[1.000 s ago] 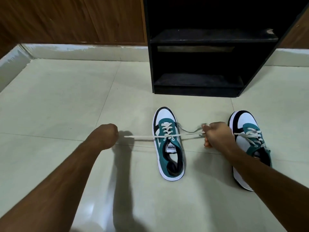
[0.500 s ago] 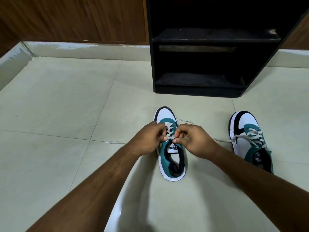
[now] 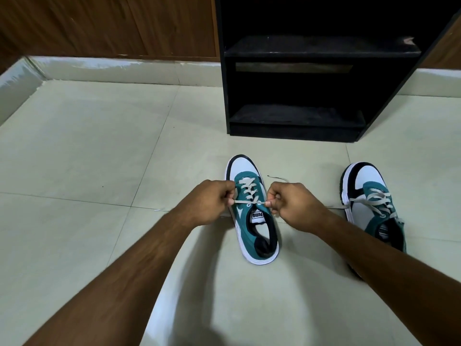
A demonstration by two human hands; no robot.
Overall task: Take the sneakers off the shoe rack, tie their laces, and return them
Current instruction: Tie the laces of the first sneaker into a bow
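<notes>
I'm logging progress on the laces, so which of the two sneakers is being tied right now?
The middle sneaker: left hand and right hand pull its lace taut. The other sneaker, farther right, lies untouched.

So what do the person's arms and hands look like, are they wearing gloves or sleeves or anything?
No gloves and no sleeves. Both forearms are bare for as far as the picture shows them. The left hand and the right hand are bare too, with no watch, bracelet or ring that can be seen. Both arms reach in from the bottom corners of the picture.
</notes>
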